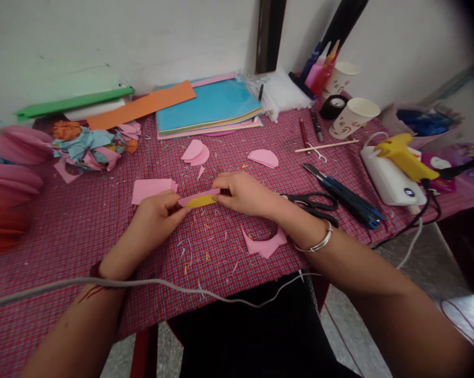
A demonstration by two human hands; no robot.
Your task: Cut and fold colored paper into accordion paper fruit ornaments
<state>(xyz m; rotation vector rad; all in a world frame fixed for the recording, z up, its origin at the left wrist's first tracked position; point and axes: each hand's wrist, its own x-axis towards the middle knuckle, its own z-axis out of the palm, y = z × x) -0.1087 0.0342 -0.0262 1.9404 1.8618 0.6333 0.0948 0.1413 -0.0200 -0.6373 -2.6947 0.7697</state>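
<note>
Between my two hands is a pink piece of paper (195, 198) with a yellow half-round paper piece (202, 201) against it. My left hand (158, 218) pinches its left end, and my right hand (242, 191) pinches the right end. Behind the left hand lies folded pink paper (148, 190). Pink half-circles (263, 157) and overlapping pink rounds (196, 153) rest farther back on the checked cloth. A pink offcut (265, 242) with a curved cut-out lies below my right wrist. Black scissors (317, 202) are partly hidden by my right forearm.
To the right are a blue utility knife (353, 202), a yellow glue gun (408, 157) on a white box (390, 181), and paper cups (355, 118). A white cable (158, 283) crosses over my left wrist. Coloured sheets (209, 105) and crumpled paper scraps (89, 147) lie at the back.
</note>
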